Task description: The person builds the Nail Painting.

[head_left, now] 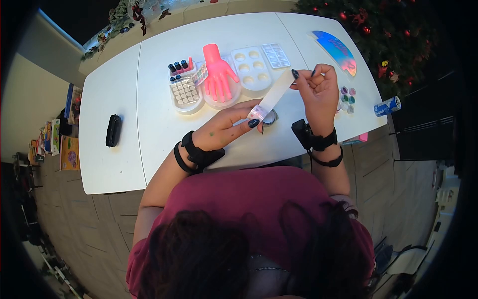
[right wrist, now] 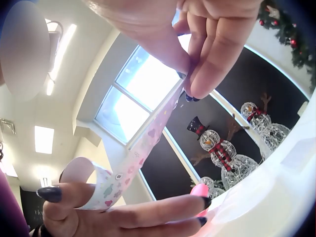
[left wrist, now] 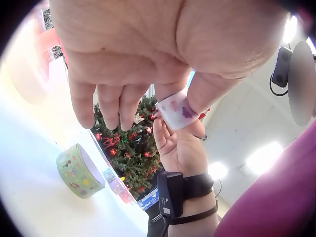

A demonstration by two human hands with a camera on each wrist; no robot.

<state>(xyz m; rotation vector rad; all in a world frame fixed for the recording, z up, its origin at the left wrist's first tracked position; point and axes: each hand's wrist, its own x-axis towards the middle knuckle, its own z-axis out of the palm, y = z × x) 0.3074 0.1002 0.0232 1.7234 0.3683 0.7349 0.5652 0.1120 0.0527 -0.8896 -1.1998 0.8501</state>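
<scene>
My left hand (head_left: 219,129) pinches a small roll of patterned tape (head_left: 257,113) between thumb and fingers, over the table's near side. From the roll a strip runs up and to the right, drawn taut, its pale back facing the head camera. The right hand (head_left: 318,94) pinches the strip's free end between thumb and fingertips. Pink, purple and green shapes cover the printed side of the strip (right wrist: 132,173) in the right wrist view. A green patterned roll (left wrist: 80,171) stands on the table beneath the left hand, partly hidden by it in the head view.
A pink model hand (head_left: 217,74) lies between a tray with nail polish bottles (head_left: 178,66) and a white tray with round wells (head_left: 250,70). Several small colored pots (head_left: 347,99) and a blue can (head_left: 387,106) are on the right; a black case (head_left: 113,130) lies left.
</scene>
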